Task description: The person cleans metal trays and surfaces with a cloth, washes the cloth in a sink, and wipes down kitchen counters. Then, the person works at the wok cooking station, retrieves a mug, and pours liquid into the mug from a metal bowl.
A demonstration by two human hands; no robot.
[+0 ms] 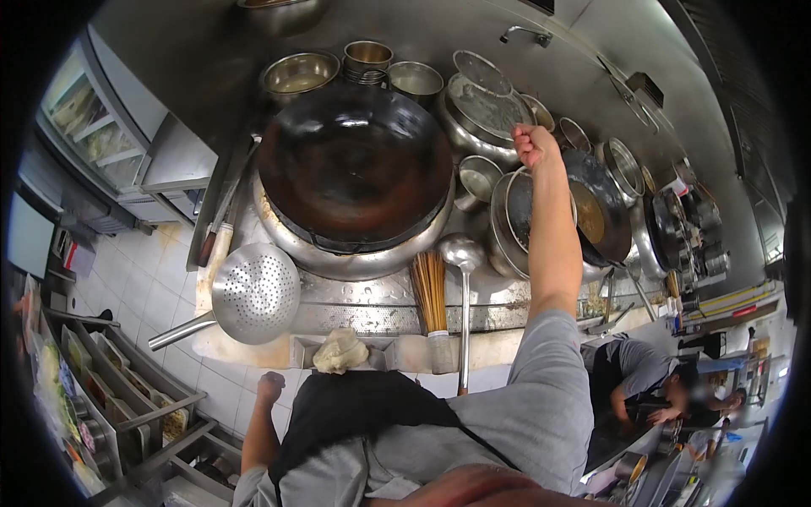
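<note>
My right hand (534, 147) reaches far forward with its fingers closed, beside a large steel pot (473, 135). A round fine-mesh strainer (483, 73) lies over that pot, close to the hand; whether my fingers grip its handle I cannot tell. My left hand (270, 385) hangs low at my side, fingers curled in, with nothing visible in it. In front of me a big dark wok (355, 169) sits on its burner ring. A perforated skimmer (255, 292), a bamboo brush (431, 296) and a steel ladle (463, 253) lie along the stove's near edge.
Steel bowls (301, 74) stand behind the wok. On the right, a second wok (596, 211) holds brownish liquid. A crumpled cloth (341, 351) lies at the front edge. Ingredient trays (127, 372) stand lower left. Other people (638, 380) work at the right.
</note>
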